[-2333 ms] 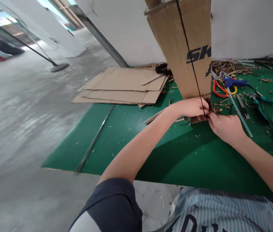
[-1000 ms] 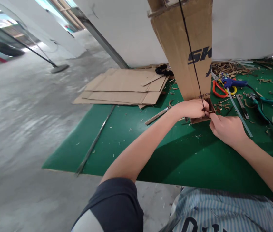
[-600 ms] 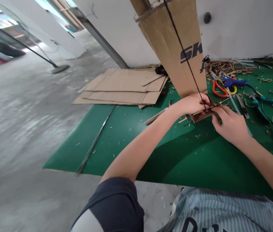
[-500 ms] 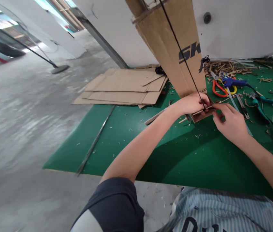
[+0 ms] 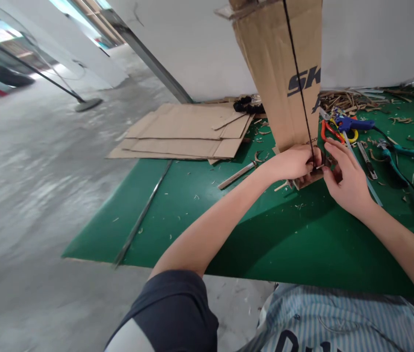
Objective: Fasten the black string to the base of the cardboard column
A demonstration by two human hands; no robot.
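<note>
Tall cardboard panel (image 5: pixel 278 73) stands upright on the green tabletop (image 5: pixel 265 234), right of ctr, w/ black cord (image 5: pixel 300 83) running down its face to the base. L hand (image 5: pixel 291 164) clenched round the base; R hand (image 5: pixel 348 186) has fingers at the cord, can't tell if gripping. Any knot? Hidden by hands. Glue gun (image 5: pixel 353 123) + scissors (image 5: pixel 329 132) close on the right, flat cardboard sheets (image 5: pixel 185 132) left, open room toward front edge.

Dark-blue "SK" on cardboard strip (image 5: pixel 283 73); tiny "CO" print near foot; striped jersey (image 5: pixel 324 318): big dark letters, cut off.
</note>
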